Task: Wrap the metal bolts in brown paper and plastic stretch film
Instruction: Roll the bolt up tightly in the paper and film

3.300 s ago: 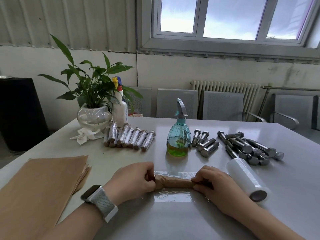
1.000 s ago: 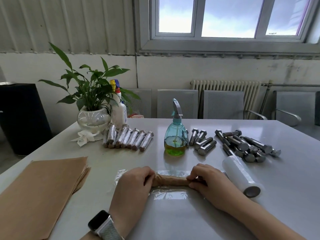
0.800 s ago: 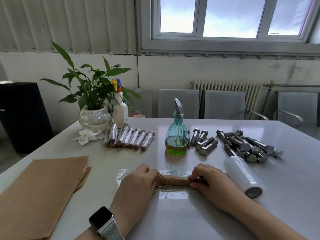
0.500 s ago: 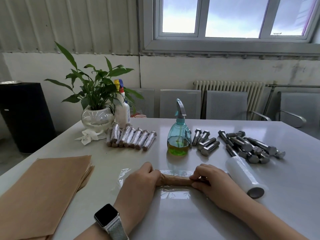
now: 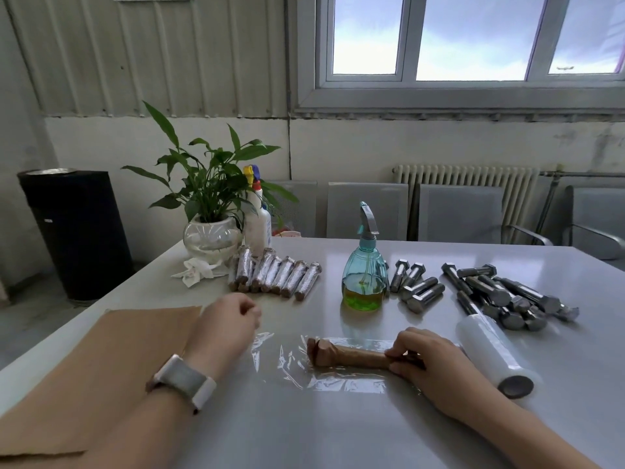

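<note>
Paper-wrapped bolt (image 5: 348, 356): we see it lying on its side near the front edge of the table (image 5: 338, 431), roughly mid-width, on a flat sheet of stretch film (image 5: 291, 360); its left, folded end is now bare.
Right hand (image 5: 426, 360): our fingers curl over the bolt's right end and pin it down on the film.
Left hand (image 5: 226, 324): it has let go of the bolt's left end, which it gripped half a second ago, and now hangs over the table toward the left edge, fingers loosely curled, holding nothing.
Change: with the left end freed, the crinkled film flap beside it lies exposed and loose.
Meaning: we judge the film roll-up is only partly done; the loose flap probably needs tucking over the head before rolling on.
Film roll (image 5: 490, 357): lies just beside our right hand, toward the right edge.
Bare bolts (image 5: 500, 296): heaped behind the roll, toward the far right corner; many left.
Finished wraps (image 5: 274, 277): a row near the far left corner.
Brown paper (image 5: 101, 363): a stack at the front left corner.
Spray bottle (image 5: 364, 265): upright behind the bolt, mid-table.
</note>
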Tool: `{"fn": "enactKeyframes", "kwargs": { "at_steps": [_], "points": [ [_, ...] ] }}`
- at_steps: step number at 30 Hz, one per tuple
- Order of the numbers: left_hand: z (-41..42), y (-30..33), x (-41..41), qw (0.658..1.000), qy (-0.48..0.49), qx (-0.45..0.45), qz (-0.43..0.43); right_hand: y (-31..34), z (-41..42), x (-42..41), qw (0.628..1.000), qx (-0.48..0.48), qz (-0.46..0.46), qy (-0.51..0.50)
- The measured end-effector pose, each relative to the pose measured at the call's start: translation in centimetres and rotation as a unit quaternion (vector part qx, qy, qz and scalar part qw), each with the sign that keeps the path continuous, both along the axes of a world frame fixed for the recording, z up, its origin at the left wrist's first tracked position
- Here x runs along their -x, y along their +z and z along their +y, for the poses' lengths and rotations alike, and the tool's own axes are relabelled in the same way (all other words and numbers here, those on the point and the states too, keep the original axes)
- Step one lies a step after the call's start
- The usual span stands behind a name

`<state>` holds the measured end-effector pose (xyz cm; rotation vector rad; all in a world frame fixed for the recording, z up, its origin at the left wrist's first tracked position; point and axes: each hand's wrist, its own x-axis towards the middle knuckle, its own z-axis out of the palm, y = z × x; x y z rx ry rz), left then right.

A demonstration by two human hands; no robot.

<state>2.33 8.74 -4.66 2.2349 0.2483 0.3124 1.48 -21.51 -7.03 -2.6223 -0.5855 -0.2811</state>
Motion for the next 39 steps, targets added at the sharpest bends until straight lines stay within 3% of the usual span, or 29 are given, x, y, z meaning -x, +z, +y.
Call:
{"fn": "enactKeyframes", "kwargs": {
  "at_steps": [4,6,13,20,24,28,30,36,37,39],
  "points": [
    [1.9,-1.1,-1.7,0.957,0.049,-0.257,0.129,-0.1,0.0,0.0,1.0,-0.011,-0.002,0.002],
    [1.4,-1.5,-1.9,0.942,0.061,-0.303,0.133,-0.2,0.0,-0.1,1.0,-0.012,-0.005,0.002],
    [0.4,-1.8,-2.5,0.959,0.011,-0.258,0.116,-0.4,-0.2,-0.2,1.0,-0.015,-0.008,0.009],
    [-0.6,-0.6,-2.2,0.996,-0.047,-0.074,0.011,-0.5,-0.3,-0.4,1.0,-0.007,-0.013,0.012],
    [-2.3,1.0,-2.7,0.995,-0.085,0.033,-0.033,-0.6,-0.4,-0.5,1.0,-0.006,-0.019,0.016],
    [-6.1,2.3,-3.3,0.98,-0.164,0.113,-0.009,-0.6,-0.4,-0.7,0.999,-0.001,-0.024,0.02],
    [-8.7,1.7,-3.2,0.974,-0.206,0.091,0.018,-0.5,-0.4,-0.7,0.999,-0.003,-0.025,0.023],
    [-12.3,-0.5,-3.6,0.956,-0.254,-0.147,0.024,-0.5,-0.4,-0.8,0.999,-0.014,-0.029,0.025],
    [-12.2,-0.3,-3.7,0.951,-0.265,-0.152,0.041,-0.5,-0.4,-0.8,0.999,-0.015,-0.028,0.023],
    [-12.0,-0.1,-3.7,0.944,-0.309,-0.05,0.108,-0.6,-0.4,-0.8,0.999,-0.016,-0.027,0.023]
  ]
}}
